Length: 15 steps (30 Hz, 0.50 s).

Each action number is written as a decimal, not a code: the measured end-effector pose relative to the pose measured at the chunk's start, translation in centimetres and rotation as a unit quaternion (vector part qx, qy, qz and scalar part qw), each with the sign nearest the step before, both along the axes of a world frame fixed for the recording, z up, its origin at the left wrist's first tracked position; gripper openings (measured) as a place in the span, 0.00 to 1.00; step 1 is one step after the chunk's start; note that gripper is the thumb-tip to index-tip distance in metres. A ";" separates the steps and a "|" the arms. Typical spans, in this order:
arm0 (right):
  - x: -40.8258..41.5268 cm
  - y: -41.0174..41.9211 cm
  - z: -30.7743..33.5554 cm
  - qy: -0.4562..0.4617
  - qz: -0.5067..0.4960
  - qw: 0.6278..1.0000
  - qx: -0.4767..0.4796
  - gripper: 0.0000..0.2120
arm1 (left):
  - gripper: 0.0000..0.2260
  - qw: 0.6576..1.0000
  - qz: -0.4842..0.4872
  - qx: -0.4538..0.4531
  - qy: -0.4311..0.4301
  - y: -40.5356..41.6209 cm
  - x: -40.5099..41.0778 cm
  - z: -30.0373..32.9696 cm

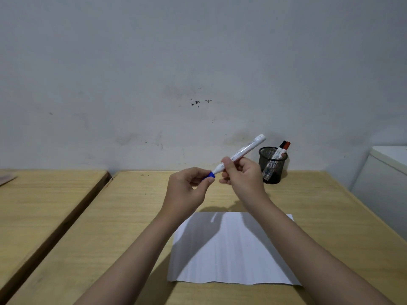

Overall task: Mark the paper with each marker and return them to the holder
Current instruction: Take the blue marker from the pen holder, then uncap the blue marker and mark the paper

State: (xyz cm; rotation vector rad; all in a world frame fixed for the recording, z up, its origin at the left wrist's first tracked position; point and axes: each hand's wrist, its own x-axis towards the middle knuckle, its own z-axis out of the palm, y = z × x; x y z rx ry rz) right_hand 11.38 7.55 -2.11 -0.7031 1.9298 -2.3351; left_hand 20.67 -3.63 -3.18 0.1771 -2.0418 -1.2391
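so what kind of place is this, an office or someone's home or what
Probably a plain study or desk corner in a room; office or home, I can't tell. A bare wooden desk stands against a scuffed white wall, with a black mesh pen holder and a sheet of paper on it.

No text can be read anywhere. The white marker (240,154) held above the tabletop (123,216) carries dark printing along its barrel, too blurred to make out. A marker in the mesh holder (273,165) near the tabletop's far edge shows a small dark label, also illegible. The paper (233,249) bears no writing.
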 end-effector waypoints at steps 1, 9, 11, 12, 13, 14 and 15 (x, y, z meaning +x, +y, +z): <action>-0.4 0.2 0.2 -0.002 -0.010 1.000 -0.008 0.10 | 0.04 1.000 -0.003 0.015 -0.008 -0.4 0.0 -0.3; -1.7 1.0 -1.0 -0.001 -0.002 0.999 0.042 0.08 | 0.06 0.988 0.060 0.005 -0.145 -5.7 -1.5 -2.6; -1.5 0.8 -1.9 -0.005 0.009 0.998 0.062 0.08 | 0.06 0.979 0.056 -0.018 -0.195 -6.7 -2.3 -3.2; -1.4 0.8 -2.2 -0.005 0.014 0.997 0.071 0.08 | 0.06 0.973 0.056 -0.035 -0.220 -7.0 -2.6 -3.5; -1.3 0.8 -2.6 -0.004 0.019 0.997 0.079 0.08 | 0.07 0.967 0.055 -0.053 -0.243 -7.4 -3.0 -3.8; -1.3 0.8 -3.0 -0.004 0.023 0.996 0.084 0.08 | 0.07 0.961 0.053 -0.071 -0.262 -7.6 -3.3 -4.1; -1.2 0.8 -3.3 -0.007 0.027 0.996 0.087 0.09 | 0.07 0.956 0.048 -0.088 -0.277 -7.9 -3.6 -4.3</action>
